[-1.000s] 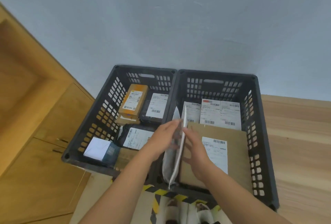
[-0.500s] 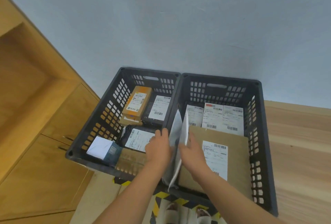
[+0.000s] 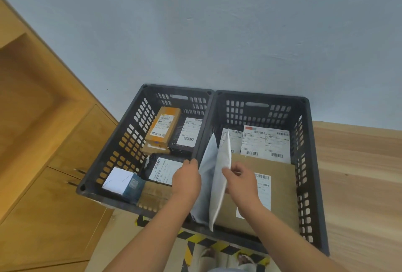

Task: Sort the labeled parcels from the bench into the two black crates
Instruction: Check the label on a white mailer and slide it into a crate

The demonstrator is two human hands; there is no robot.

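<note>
— Lower centre, two black crates: left crate (image 3: 130, 132) shows six parcels, right crate (image 3: 303, 141) at least five. What changed?
— white mailer (image 3: 218, 195) dropped; now on edge in right crate, between grey bag (image 3: 205, 197) and brown carton (image 3: 280, 184). Placement nearly done. left hand (image 3: 187, 182) moved to shared rim, right hand (image 3: 241, 182) touches mailer; clamped or loose, can't tell.

Bare forearms (image 3: 152, 228), pale open-toed slippers (image 3: 206, 257) on feet.
</note>
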